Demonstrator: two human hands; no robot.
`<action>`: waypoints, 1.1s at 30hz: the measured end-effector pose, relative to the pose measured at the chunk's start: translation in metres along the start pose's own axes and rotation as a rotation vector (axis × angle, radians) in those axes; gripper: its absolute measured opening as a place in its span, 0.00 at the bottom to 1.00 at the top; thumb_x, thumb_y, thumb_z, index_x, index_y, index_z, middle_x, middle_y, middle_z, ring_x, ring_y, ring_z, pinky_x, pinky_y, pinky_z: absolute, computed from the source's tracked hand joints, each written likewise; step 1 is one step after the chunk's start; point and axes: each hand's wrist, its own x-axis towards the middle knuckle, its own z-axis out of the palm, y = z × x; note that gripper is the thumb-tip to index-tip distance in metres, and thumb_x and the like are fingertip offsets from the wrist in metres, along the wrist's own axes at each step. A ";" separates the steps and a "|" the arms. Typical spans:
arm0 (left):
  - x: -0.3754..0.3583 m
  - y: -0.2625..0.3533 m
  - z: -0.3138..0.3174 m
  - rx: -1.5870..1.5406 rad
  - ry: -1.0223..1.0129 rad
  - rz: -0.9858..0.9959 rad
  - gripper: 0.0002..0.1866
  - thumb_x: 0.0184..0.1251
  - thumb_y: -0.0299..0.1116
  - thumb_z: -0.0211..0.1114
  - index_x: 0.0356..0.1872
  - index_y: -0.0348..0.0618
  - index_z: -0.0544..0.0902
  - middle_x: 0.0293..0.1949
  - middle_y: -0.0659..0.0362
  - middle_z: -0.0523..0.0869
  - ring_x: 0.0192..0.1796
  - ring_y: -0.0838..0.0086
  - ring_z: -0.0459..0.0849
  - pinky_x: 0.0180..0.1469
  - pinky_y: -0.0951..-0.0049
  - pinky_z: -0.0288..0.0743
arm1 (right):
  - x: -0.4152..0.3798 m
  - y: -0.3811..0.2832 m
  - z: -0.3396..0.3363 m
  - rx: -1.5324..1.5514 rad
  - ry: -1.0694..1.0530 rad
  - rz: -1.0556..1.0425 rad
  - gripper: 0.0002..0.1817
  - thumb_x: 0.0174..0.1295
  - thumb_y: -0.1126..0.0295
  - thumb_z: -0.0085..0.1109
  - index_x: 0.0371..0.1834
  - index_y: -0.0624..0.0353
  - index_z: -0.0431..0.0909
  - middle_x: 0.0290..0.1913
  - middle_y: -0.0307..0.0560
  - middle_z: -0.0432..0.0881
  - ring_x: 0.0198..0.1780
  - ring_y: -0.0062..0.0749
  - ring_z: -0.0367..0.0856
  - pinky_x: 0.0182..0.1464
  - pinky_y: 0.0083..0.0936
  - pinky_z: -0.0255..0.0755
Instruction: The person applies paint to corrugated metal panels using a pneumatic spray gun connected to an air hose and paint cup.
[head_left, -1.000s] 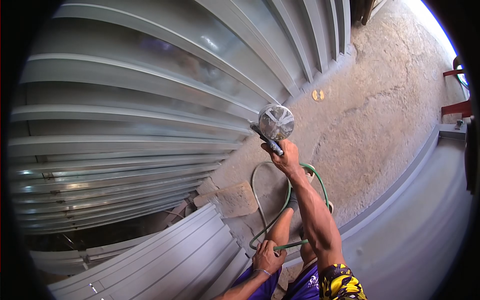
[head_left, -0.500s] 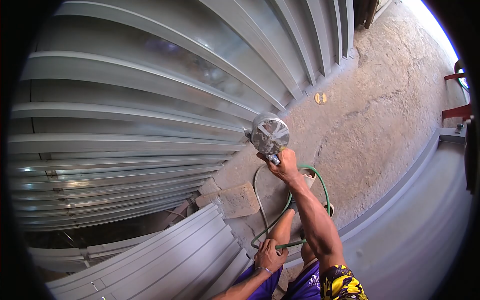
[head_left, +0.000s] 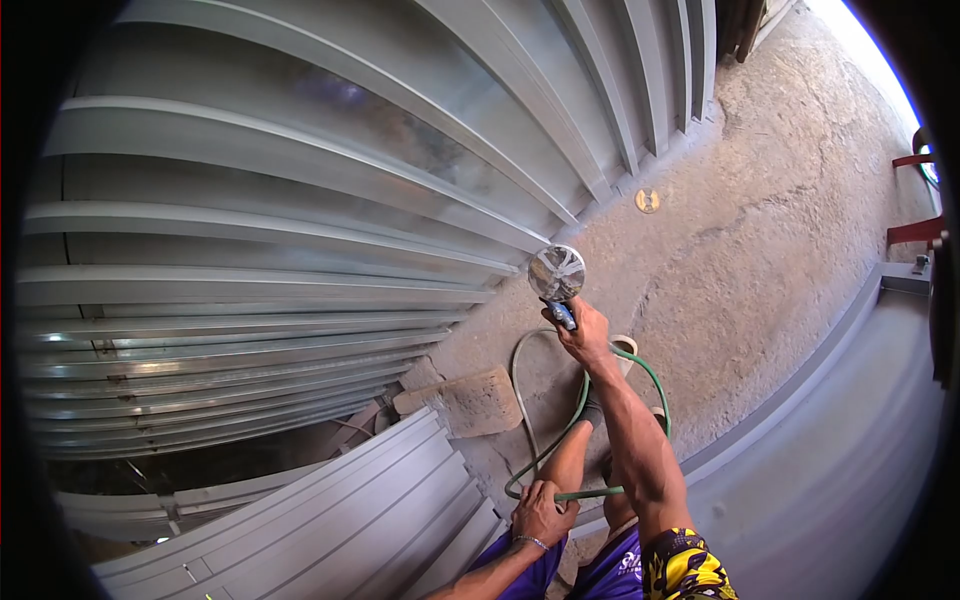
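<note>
My right hand (head_left: 586,334) is wrapped around the handle of a paint spray gun (head_left: 561,314). The gun's round metal cup (head_left: 557,273), smeared with grey paint, sits on top and hides the nozzle. Just past it is the lower end of a ribbed panel (head_left: 290,225) of grey metal bars. Beside my bent knee, my left hand (head_left: 541,513) is closed around a green hose (head_left: 590,493). That hose loops over the floor near my feet and runs up behind my right forearm.
A concrete block (head_left: 478,402) lies by the panel's lower corner. Grey slats (head_left: 310,520) are at lower left, and a long grey metal piece (head_left: 830,430) is at right. A yellowish disc (head_left: 647,200) lies on the rough concrete floor (head_left: 760,200).
My right hand has shifted slightly right and nearer to me with the spray gun, whose cup now looks smaller. My left hand stays by the knee with the hose.
</note>
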 end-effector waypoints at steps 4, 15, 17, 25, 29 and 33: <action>0.000 0.000 -0.002 -0.011 -0.019 0.003 0.18 0.61 0.46 0.69 0.34 0.41 0.76 0.39 0.46 0.81 0.48 0.44 0.81 0.53 0.45 0.76 | -0.004 0.014 0.004 -0.024 0.008 0.054 0.21 0.64 0.51 0.71 0.49 0.52 0.77 0.42 0.55 0.89 0.43 0.58 0.88 0.41 0.49 0.79; -0.004 -0.003 0.000 -0.018 -0.034 0.007 0.18 0.62 0.46 0.68 0.34 0.41 0.76 0.38 0.45 0.81 0.47 0.43 0.81 0.56 0.45 0.74 | -0.016 0.060 0.014 -0.107 -0.029 0.192 0.21 0.66 0.47 0.69 0.47 0.52 0.81 0.41 0.54 0.89 0.43 0.57 0.88 0.43 0.49 0.78; -0.004 -0.004 0.002 -0.007 -0.018 0.010 0.18 0.61 0.46 0.67 0.34 0.41 0.76 0.39 0.45 0.81 0.48 0.43 0.81 0.57 0.45 0.75 | -0.020 0.062 0.011 -0.103 -0.027 0.191 0.20 0.67 0.48 0.68 0.49 0.51 0.83 0.42 0.53 0.89 0.44 0.56 0.88 0.45 0.48 0.78; -0.006 -0.001 0.003 -0.008 -0.029 -0.014 0.17 0.60 0.46 0.68 0.35 0.41 0.77 0.40 0.45 0.82 0.50 0.43 0.81 0.57 0.45 0.75 | -0.019 0.025 -0.005 -0.005 0.001 0.129 0.19 0.65 0.52 0.71 0.51 0.51 0.83 0.43 0.54 0.89 0.45 0.56 0.88 0.45 0.46 0.79; -0.006 0.002 0.004 0.018 -0.035 -0.030 0.19 0.60 0.47 0.68 0.36 0.40 0.78 0.42 0.45 0.82 0.53 0.43 0.81 0.58 0.46 0.76 | -0.011 -0.014 -0.012 0.034 0.053 0.025 0.20 0.64 0.52 0.72 0.49 0.53 0.80 0.40 0.54 0.88 0.43 0.56 0.88 0.42 0.47 0.78; -0.007 0.002 0.006 0.055 -0.022 -0.050 0.19 0.58 0.46 0.71 0.38 0.41 0.79 0.43 0.47 0.83 0.53 0.44 0.81 0.57 0.46 0.77 | -0.001 -0.051 -0.025 0.048 0.070 -0.039 0.21 0.64 0.53 0.73 0.50 0.54 0.78 0.40 0.56 0.88 0.42 0.58 0.87 0.40 0.47 0.78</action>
